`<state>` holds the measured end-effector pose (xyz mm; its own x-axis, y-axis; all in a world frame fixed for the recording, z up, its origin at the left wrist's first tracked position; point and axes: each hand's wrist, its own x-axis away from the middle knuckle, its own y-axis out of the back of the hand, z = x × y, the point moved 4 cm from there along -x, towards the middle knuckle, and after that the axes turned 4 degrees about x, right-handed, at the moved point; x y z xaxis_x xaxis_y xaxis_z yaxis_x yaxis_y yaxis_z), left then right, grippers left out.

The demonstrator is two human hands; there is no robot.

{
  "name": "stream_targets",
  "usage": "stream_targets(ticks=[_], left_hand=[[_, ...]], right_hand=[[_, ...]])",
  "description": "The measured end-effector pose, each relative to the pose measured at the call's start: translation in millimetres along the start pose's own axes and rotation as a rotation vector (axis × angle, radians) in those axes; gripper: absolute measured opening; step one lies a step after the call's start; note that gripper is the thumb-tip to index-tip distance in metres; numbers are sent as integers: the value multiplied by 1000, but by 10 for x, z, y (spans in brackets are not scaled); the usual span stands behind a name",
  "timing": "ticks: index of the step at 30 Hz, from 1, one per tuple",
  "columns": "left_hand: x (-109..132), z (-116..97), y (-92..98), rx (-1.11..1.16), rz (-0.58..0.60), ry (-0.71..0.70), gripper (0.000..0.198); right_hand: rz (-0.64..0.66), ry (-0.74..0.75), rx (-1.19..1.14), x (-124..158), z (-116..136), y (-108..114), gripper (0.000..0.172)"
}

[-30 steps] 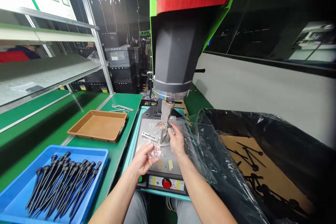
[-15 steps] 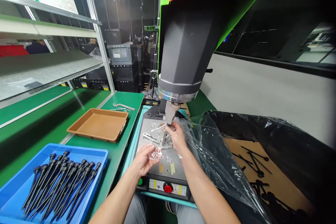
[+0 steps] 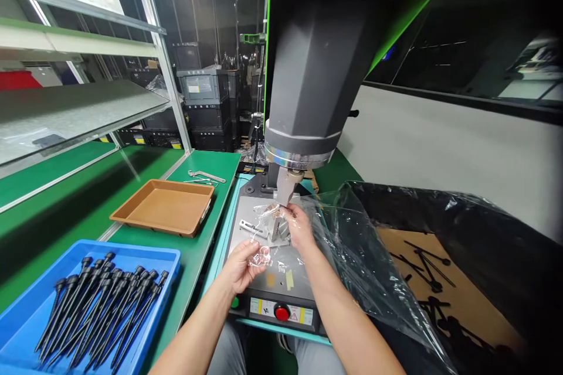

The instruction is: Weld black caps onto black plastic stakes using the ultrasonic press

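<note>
My left hand (image 3: 241, 266) is closed, thumb and fingers pinching a shiny clear plastic piece (image 3: 263, 256) above the machine's base. Beyond it, my right hand (image 3: 299, 227) has its fingers closed at the tip of the grey metal horn (image 3: 285, 186). A small dark edge shows by those fingertips, but what they grip is mostly hidden. More transparent plastic glints between the hands, and I cannot tell whether it is one piece. Under the horn stands a metal fixture (image 3: 273, 229), with a slotted metal bar (image 3: 253, 229) on its left.
A blue tray (image 3: 169, 258) of black long-stemmed parts (image 3: 101, 310) and a brown tray (image 3: 162, 208) stand at left, wrenches (image 3: 206, 177) behind. Right, a plastic-lined box (image 3: 440, 205) holds black pieces. A red button (image 3: 282, 312) is on the front; the dark machine head (image 3: 308, 82) hangs above.
The view has shifted slightly. Both hands stay in nearly the same places, with the right fingers turned a little at the horn's tip.
</note>
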<state>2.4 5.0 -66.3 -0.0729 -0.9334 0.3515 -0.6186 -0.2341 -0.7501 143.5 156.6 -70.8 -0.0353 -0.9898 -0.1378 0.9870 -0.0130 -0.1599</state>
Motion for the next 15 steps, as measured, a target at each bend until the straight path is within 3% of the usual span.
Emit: stream_targets(ticks=[7,12,15], left_hand=[[0,17,6,-15,-10,-11,26],[-25,28,56,-41,-33,-17,25],[-54,39,97,-67,-47,-31,25]], right_hand=[[-7,27,-26,108,-53,40,56],[-47,-164,-197,369,-369,260,72],[-61,-190,-239,527,-492,414,77]])
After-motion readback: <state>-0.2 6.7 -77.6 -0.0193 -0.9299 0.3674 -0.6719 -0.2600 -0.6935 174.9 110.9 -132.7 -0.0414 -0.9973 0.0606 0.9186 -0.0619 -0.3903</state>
